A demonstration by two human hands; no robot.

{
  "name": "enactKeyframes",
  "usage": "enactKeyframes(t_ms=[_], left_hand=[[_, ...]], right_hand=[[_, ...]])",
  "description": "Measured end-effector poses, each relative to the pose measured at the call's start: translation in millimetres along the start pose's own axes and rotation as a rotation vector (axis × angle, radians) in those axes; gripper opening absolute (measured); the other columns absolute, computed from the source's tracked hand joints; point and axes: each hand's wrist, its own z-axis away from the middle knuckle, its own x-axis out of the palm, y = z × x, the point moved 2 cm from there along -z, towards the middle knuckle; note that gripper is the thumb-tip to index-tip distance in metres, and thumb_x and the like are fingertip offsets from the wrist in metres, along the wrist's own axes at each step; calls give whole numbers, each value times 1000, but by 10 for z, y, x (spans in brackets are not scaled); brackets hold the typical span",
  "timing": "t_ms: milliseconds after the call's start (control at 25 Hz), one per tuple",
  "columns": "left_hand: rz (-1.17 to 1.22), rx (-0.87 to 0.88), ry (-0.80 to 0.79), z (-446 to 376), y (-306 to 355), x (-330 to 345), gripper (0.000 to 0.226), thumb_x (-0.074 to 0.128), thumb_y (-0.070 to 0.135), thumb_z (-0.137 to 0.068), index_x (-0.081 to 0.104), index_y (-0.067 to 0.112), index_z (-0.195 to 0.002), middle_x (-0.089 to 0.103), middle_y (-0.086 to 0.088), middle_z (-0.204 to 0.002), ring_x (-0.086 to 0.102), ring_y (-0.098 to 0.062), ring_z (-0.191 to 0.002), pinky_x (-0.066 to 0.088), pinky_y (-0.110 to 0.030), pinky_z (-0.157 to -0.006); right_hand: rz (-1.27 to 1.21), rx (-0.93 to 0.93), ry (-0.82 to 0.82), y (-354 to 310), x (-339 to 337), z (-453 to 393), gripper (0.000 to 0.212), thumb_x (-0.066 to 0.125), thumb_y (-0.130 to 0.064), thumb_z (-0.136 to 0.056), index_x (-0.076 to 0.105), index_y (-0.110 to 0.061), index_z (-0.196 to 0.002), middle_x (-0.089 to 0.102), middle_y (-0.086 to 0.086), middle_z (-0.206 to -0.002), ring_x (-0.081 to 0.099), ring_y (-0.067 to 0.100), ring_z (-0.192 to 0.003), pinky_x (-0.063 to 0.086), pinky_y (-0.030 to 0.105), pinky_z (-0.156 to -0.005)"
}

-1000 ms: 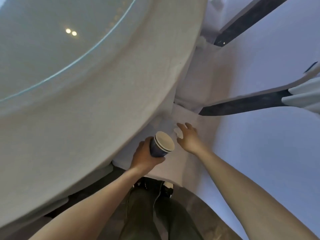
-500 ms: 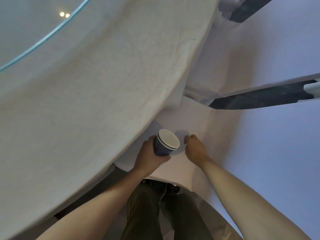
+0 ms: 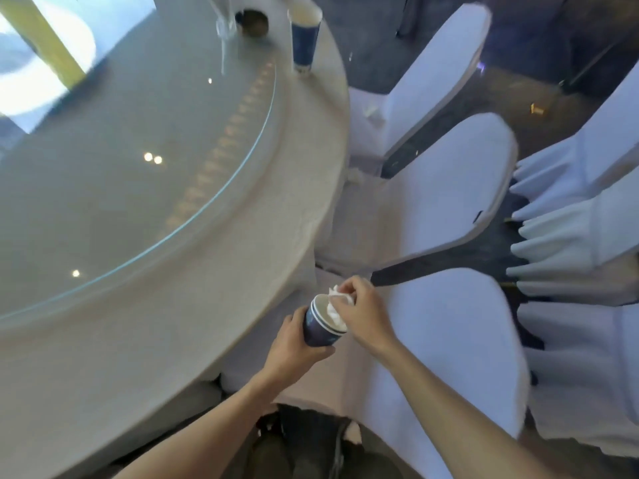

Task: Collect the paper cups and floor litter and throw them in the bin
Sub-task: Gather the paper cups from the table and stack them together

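My left hand (image 3: 294, 350) grips a dark blue paper cup (image 3: 320, 324) with a white striped rim, held upright beside the table edge. My right hand (image 3: 363, 312) sits over the cup mouth, fingers closed on a crumpled white tissue (image 3: 337, 300) that is partly inside the cup. A second blue paper cup (image 3: 304, 39) stands near the far edge of the round table (image 3: 242, 271). A small white scrap (image 3: 371, 110) lies on a chair seat, and a small yellow bit of litter (image 3: 536, 109) lies on the dark floor.
White-covered chairs (image 3: 449, 340) stand close along the table's right side, with more at the far right. A glass turntable (image 3: 138, 150) covers the table centre. A wine glass (image 3: 224, 19) and a dark small bowl (image 3: 252, 20) stand at the far edge.
The view has risen from under the table edge to above it. My right hand closed on the tissue on the chair seat and brought it to the cup mouth.
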Motion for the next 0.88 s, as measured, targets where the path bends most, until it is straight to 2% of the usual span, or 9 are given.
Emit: enactKeyframes(t_ms=[80,200,280,360,440,520,600,680,880], left_hand=[[23,57,33,99,350,2,78,87,37,-63,51,39,-133,58,14,-124,58,3,-106,47,-14,-79],[17,144,78,235,794,122,75,87,34,-65,52,44,-130,59,18,-122,59,4,-108,45,-12,-78],[32,191,124,367,1080,322,73,88,34,-64,51,52,-125,62,20,-122,61,1,-110,50,-19,-84],[58,207,195,489,1292,596,74,91,34,-62,56,47,-126,68,18,-121,65,-3,-111,56,-30,-90],[94,228,253,616,1506,896,76,95,29,-61,60,38,-129,72,15,-121,69,-4,-111,56,-31,-92],[117,236,291,712,1685,1184,77,98,24,-61,62,34,-129,74,13,-120,70,-5,-109,56,-28,-91],[137,222,315,797,1852,1417,77,98,24,-60,62,32,-129,74,11,-118,71,-8,-108,56,-30,-89],[142,226,358,855,2037,1594,76,97,25,-61,62,30,-129,73,10,-119,70,-8,-107,56,-30,-89],[216,172,432,636,2283,1675,76,97,22,-65,60,26,-132,71,5,-117,70,-15,-105,57,-27,-81]], right_hand=[[4,-30,-57,-155,-248,156,11,70,-32,-91,65,-23,-88,69,-7,-86,68,13,-84,58,37,-77],[27,-116,-151,-227,-650,353,19,63,-29,-95,72,-15,-87,75,-2,-85,71,15,-83,60,43,-79],[73,-194,-180,-199,-1019,497,28,57,-30,-97,71,-10,-82,75,3,-85,70,19,-82,58,47,-77],[142,-279,-226,-123,-1403,617,32,55,-31,-98,67,-13,-75,72,2,-81,68,21,-79,57,45,-74],[239,-413,-233,4,-1797,741,33,55,-32,-98,62,-21,-68,67,0,-74,64,23,-76,51,40,-73],[329,-478,-240,174,-2154,833,30,56,-35,-98,72,-21,-78,71,2,-81,65,24,-83,46,37,-81],[276,-447,-298,350,-2469,884,29,58,-38,-98,79,-17,-98,77,3,-100,68,21,-96,51,36,-89],[223,-445,-351,436,-2755,889,29,62,-39,-96,79,-18,-107,75,-1,-112,66,13,-105,53,33,-94],[222,-515,-424,343,-2967,595,23,62,-36,-96,79,-23,-106,77,-7,-106,69,7,-98,58,34,-92]])
